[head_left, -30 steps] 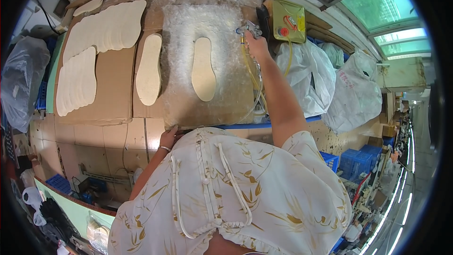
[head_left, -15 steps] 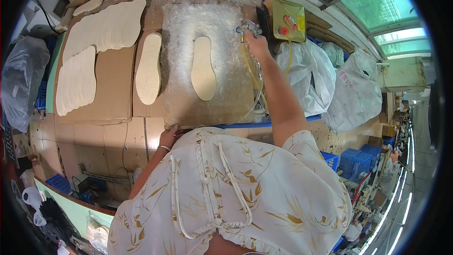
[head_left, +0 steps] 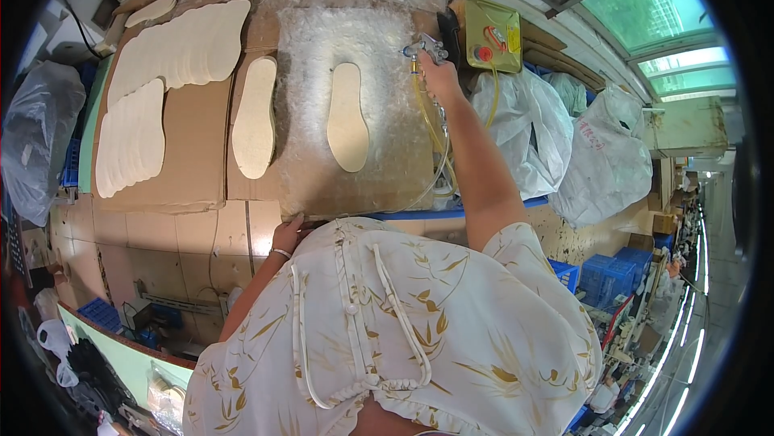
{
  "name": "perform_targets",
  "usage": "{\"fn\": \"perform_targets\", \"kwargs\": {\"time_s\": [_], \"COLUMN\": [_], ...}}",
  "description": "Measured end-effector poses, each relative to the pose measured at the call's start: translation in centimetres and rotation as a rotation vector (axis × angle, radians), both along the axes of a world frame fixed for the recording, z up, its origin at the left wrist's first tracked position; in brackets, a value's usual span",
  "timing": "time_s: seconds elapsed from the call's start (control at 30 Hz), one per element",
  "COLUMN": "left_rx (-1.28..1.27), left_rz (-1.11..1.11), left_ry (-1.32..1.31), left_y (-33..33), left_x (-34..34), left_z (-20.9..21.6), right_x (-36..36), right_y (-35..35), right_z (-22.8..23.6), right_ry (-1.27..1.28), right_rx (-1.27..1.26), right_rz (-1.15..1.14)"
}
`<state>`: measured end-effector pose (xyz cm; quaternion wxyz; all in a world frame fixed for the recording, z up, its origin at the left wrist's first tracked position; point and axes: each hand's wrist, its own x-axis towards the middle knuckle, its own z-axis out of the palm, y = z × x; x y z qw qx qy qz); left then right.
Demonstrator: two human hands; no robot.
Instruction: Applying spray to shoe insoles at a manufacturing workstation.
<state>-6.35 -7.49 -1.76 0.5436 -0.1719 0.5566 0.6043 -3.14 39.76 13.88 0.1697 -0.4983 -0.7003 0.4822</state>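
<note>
Right hand [head_left: 439,73] has barely shifted, gripping spray gun [head_left: 423,49].

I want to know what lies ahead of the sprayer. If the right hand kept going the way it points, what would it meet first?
The right hand, gripping the metal spray gun, points up-left; probably the fuzzy white glue-crusted board first. Depth is unclear.

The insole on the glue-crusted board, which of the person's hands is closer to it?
Right. The right hand, holding a spray gun, is beside the insole; the left hand grips the board's near edge.
</note>
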Motion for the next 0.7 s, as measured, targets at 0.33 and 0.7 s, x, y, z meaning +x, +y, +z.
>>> {"fn": "perform_targets", "kwargs": {"time_s": [0.33,0.7], "left_rx": [0.005,0.036], "left_rz": [-0.012,0.002], "left_ry": [0.005,0.007], "left_y": [0.2,0.3], "left_x": [0.0,0.1], "left_z": [0.8,0.0], "right_x": [0.0,0.4], "right_y": [-0.1,0.3], "right_z": [0.1,-0.2], "right_ry": [-0.011,0.005], "right_rx": [-0.007,-0.009], "right_rz": [0.002,-0.015]}}
